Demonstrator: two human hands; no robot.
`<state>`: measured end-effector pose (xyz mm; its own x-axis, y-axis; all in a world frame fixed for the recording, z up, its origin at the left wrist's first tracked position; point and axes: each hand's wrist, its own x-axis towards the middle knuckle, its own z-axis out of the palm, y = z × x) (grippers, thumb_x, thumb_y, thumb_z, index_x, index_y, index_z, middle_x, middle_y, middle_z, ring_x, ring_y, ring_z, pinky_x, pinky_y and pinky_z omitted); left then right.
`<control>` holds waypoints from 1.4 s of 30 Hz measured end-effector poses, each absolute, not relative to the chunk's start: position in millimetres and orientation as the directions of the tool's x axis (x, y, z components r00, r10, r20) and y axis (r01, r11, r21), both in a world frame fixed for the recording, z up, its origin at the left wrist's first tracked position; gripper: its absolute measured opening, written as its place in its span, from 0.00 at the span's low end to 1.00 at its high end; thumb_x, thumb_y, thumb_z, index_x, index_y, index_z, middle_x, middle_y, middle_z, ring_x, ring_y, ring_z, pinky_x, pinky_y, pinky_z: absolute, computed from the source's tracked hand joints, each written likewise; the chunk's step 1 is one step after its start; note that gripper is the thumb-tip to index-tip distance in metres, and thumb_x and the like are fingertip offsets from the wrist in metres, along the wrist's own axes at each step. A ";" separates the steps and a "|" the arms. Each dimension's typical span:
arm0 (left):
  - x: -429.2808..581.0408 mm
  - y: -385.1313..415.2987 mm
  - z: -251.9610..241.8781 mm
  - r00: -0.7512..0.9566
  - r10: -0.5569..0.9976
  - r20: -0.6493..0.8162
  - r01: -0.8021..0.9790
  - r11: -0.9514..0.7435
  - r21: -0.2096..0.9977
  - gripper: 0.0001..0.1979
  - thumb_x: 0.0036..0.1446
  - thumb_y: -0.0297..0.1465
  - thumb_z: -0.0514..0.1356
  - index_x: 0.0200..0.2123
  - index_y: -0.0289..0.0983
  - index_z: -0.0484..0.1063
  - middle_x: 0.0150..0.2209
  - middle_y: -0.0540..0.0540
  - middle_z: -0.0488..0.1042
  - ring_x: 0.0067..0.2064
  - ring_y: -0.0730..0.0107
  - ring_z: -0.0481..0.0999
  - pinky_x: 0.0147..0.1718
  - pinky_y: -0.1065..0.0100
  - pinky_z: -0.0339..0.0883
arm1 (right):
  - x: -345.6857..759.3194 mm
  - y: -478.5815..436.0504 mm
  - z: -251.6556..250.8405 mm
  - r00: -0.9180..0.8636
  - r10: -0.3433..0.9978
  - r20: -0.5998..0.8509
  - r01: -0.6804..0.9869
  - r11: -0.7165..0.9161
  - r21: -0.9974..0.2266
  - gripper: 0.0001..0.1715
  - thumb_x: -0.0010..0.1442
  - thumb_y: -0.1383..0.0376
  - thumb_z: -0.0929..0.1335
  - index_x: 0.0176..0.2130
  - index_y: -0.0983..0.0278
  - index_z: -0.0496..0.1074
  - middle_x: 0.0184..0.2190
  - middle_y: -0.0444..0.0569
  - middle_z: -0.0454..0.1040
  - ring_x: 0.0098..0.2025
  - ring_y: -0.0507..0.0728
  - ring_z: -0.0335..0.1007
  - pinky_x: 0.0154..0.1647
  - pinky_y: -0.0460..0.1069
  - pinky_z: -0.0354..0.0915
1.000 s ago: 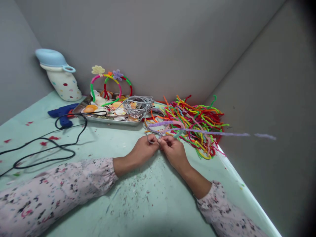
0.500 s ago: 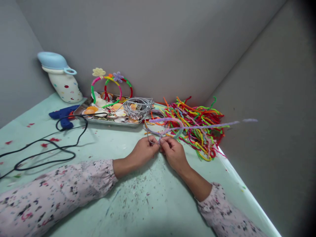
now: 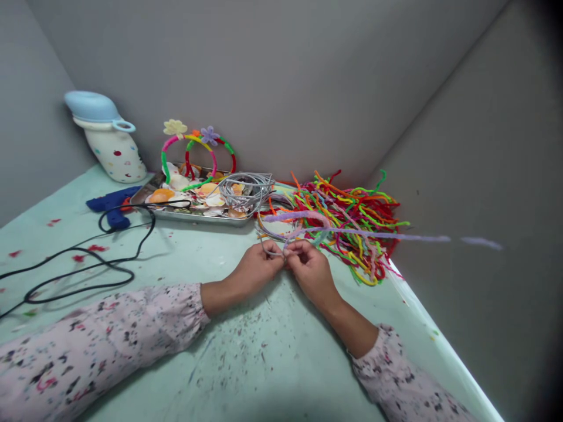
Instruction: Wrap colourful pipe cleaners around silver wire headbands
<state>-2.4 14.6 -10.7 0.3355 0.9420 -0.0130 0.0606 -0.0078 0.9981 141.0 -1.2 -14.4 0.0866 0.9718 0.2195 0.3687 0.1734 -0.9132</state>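
Two hands meet above the table (image 3: 308, 363): the left hand (image 3: 257, 264) pinches thin grey wire (image 3: 273, 254); the right hand (image 3: 310, 264), close beside it, pinches the lavender pipe cleaner (image 3: 365, 233), stretching rightward over the coloured pile (image 3: 352, 208). Its far end has swung lower, suggesting the strand is being worked.

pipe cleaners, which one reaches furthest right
The long lilac pipe cleaner at the right hand: its end extends beyond the multicoloured heap, past every other strand.
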 end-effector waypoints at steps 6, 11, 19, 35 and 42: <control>-3.9 14.1 -5.5 0.328 0.943 -0.055 0.068 0.035 0.997 0.07 0.52 0.31 0.55 0.23 0.37 0.64 0.15 0.55 0.62 0.18 0.78 0.59 0.19 0.72 0.51 | 141.8 -2.8 -15.7 0.065 0.972 0.224 0.342 0.189 -0.921 0.07 0.57 0.60 0.67 0.34 0.63 0.70 0.27 0.44 0.73 0.27 0.54 0.69 0.29 0.47 0.65; -2.9 15.5 -5.6 0.303 0.948 -0.099 0.034 0.093 0.995 0.05 0.49 0.28 0.55 0.22 0.37 0.64 0.16 0.53 0.64 0.17 0.78 0.60 0.18 0.72 0.51 | 142.9 -3.3 -17.9 0.024 0.962 0.271 0.367 0.243 -0.898 0.06 0.58 0.63 0.66 0.36 0.63 0.71 0.28 0.45 0.74 0.28 0.54 0.70 0.30 0.48 0.66; -3.4 16.8 -4.8 0.289 0.947 -0.139 -0.008 0.148 0.989 0.06 0.47 0.26 0.54 0.20 0.36 0.65 0.17 0.52 0.65 0.16 0.80 0.61 0.16 0.73 0.50 | 145.8 -4.1 -22.7 -0.038 0.931 0.364 0.354 0.353 -0.866 0.06 0.59 0.66 0.66 0.38 0.62 0.71 0.32 0.47 0.75 0.32 0.54 0.73 0.35 0.49 0.69; -2.8 16.7 -5.5 0.275 0.949 -0.151 -0.023 0.164 0.986 0.08 0.48 0.27 0.55 0.18 0.36 0.65 0.17 0.52 0.65 0.15 0.80 0.60 0.16 0.72 0.48 | 148.0 -6.5 -20.2 -0.055 0.904 0.425 0.471 0.399 -0.787 0.08 0.60 0.66 0.66 0.39 0.63 0.75 0.32 0.47 0.78 0.31 0.53 0.75 0.33 0.47 0.71; -2.3 18.1 -6.0 0.286 0.943 -0.170 -0.032 0.187 0.982 0.08 0.49 0.27 0.55 0.18 0.36 0.66 0.17 0.50 0.66 0.14 0.79 0.59 0.16 0.71 0.48 | 148.9 -7.2 -21.5 -0.045 0.880 0.473 0.547 0.418 -0.726 0.09 0.61 0.65 0.66 0.40 0.62 0.76 0.34 0.48 0.79 0.33 0.54 0.74 0.34 0.49 0.71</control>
<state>-2.3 18.1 -6.0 0.2865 0.9428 -0.1704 -0.0320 0.1872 0.9818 148.9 -7.2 -21.5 -0.0452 0.8800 0.4729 0.5466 0.4180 -0.7256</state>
